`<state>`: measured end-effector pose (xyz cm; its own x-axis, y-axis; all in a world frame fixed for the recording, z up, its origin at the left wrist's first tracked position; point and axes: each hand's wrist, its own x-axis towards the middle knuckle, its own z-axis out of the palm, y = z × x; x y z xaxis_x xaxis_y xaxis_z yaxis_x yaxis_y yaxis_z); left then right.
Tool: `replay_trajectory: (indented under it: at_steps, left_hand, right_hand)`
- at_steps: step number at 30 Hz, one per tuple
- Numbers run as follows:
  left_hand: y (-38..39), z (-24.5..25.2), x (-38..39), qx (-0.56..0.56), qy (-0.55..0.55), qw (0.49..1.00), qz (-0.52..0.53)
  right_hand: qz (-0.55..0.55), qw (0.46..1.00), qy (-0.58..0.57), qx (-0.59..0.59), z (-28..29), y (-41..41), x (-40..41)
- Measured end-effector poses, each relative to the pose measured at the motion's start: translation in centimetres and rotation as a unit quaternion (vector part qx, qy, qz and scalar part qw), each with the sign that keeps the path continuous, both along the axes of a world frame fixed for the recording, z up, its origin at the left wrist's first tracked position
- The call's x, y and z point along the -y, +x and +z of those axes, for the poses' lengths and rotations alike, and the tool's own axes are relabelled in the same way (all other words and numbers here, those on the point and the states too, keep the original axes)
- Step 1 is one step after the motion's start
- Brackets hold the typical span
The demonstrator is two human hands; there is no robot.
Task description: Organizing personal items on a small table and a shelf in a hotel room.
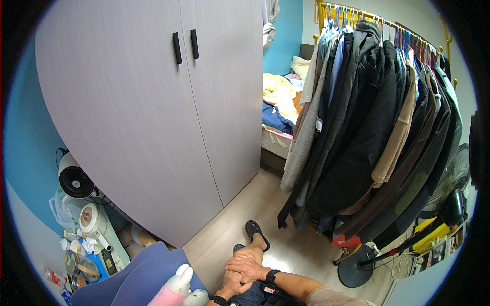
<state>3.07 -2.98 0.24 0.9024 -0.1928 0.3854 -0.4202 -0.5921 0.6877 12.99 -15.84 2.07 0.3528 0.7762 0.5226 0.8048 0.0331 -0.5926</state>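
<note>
My right hand (246, 267) lies over my left hand (233, 285), and both rest on my bare knee at the bottom centre. Each wrist bears a black band or watch. Neither hand shows an object in it; the left palm and most of its fingers are hidden. Below the knee, a black clog (257, 234) is on one foot, with part of the other clog (238, 247) showing beside it. A plush toy in pink and white (172, 288) sits to the left of my hands, against a blue padded seat (149, 264).
Ahead stands a grey two-door wardrobe (149, 114) with black handles. A rack of hung clothes (356, 126) fills the right, near a standing fan (448, 183) and its round base (355, 267). Jars, a white round-lidded appliance (90, 218) and a small fan (76, 179) crowd the left.
</note>
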Motion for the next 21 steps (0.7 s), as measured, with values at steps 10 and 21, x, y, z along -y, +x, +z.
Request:
replay_trajectory:
  at_steps: [10, 21]
  left_hand:
    - [0.2, 0.5, 0.1, 0.018, -0.002, 1.000, 0.001]
    - [-0.2, -0.7, -0.1, 0.000, 0.001, 1.000, -0.003]
  right_hand:
    - [0.003, 1.000, 0.001, 0.000, 0.1, 0.1, 0.1]
    - [0.004, 1.000, -0.013, -0.001, 0.3, 0.0, 0.1]
